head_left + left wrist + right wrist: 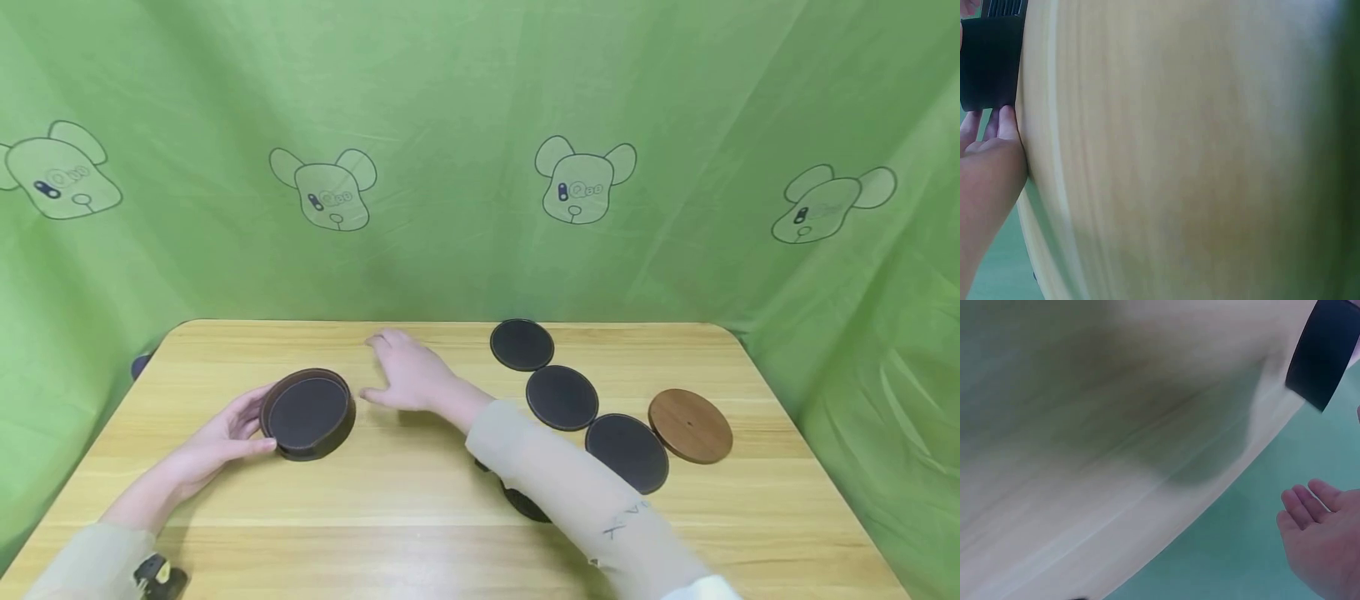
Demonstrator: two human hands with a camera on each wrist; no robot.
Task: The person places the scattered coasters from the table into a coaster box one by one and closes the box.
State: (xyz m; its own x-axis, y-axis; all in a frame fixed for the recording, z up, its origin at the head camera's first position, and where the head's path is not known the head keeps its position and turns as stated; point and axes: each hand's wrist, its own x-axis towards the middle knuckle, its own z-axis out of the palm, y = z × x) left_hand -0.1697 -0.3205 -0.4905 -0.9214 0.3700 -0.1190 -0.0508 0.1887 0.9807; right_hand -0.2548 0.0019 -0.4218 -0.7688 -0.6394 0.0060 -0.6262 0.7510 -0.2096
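1. Nearest: a dark device [160,577] sits at the left sleeve [93,567], behind the left hand. Its details are too small to read.
2. A dark object [527,505] shows partly beneath the right sleeve [570,492], behind the right hand; its identity cannot be determined.
3. Left hand [232,433]: gripping. Thumb at the near side, fingers round the outer side of a round holder [339,435].
4. The holder stands on the wooden table [420,550], between the two hands and nearer the left. A dark disc [307,414] lies flat inside it, below the rim.
5. Right hand [408,371]: fingers extended, nothing held. It is apart from the holder, on that item's right; the right wrist view confirms the gap.
6. To the right of the right hand, three dark discs lie flat in a diagonal row: the near disc [627,453], partly covered by the sleeve; the middle disc [562,397]; the far disc [522,344]. Neighbours lie edge to edge; exact contact cannot be confirmed.
7. A brown disc [690,426], marked by a small central spot, lies just beside the near disc, farthest right from both hands.
8. Farthest: green cloth [457,258] beyond both hands, printed with outlined animal heads [335,196].
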